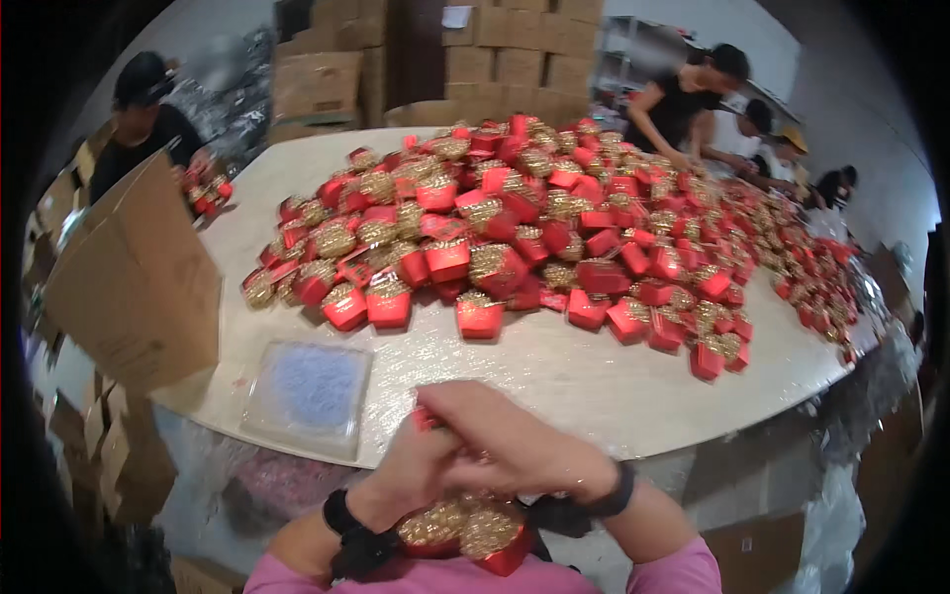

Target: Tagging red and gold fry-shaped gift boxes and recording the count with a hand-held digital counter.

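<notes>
My left hand (411, 465) and my right hand (510, 436) are closed together just past the table's near edge. A bit of red (425, 419) shows between them; most of what they grip is hidden by the fingers. Right below, close to my body, hang or rest red ornaments with glittery gold tops (490, 533), partly covered by my wrists. I cannot tell whether they are joined to what my hands hold. Ahead lies a large heap of similar red-and-gold pot-shaped ornaments (475, 317) on the pale table (435, 366).
Left of my hands, a shallow clear tray (250, 408) holds thin light-blue strands. An upright cardboard flap (139, 287) borders the table's left side. One co-worker (148, 129) handles ornaments at left; several others work at the far right. Stacked cartons (520, 64) stand behind.
</notes>
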{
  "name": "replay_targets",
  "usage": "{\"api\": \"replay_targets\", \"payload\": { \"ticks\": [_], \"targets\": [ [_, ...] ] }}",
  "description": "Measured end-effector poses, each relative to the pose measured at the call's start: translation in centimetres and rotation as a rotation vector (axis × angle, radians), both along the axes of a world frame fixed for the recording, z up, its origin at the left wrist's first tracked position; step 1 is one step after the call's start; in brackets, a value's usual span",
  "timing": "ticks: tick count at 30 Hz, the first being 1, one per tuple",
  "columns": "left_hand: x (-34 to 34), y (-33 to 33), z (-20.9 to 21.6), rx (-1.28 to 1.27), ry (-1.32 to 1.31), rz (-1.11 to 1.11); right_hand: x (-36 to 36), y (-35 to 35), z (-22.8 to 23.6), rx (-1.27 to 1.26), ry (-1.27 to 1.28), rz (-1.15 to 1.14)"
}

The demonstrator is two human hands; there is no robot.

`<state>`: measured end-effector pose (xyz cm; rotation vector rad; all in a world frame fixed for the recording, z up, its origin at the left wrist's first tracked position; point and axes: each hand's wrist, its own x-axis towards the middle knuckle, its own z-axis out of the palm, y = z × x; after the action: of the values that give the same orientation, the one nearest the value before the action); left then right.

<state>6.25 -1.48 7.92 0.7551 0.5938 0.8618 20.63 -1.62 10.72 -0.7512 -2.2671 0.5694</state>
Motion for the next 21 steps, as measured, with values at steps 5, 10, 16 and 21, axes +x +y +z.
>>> {"api": "replay_targets", "payload": {
  "ticks": [5, 10, 16, 21],
  "targets": [
    [-1.2, 0.3, -0.4, -0.028, -0.191, -0.188, 2.6, 0.8, 1.2, -0.234, 0.163, -0.186],
    [-1.1, 0.5, -1.4, 0.037, -0.215, -0.226, 1.6, 1.1, 1.0, -0.216, 0.112, -0.111],
    [-1.5, 0.5, -1.4, -0.014, -0.112, -0.219, -0.1, 1.7, 2.4, -0.279, -0.067, -0.061],
    [-1.5, -0.3, -0.8, 0.147, 0.155, -0.229, -0.6, 1.3, 3.5, -0.032, -0.317, -0.004]
  ]
}}
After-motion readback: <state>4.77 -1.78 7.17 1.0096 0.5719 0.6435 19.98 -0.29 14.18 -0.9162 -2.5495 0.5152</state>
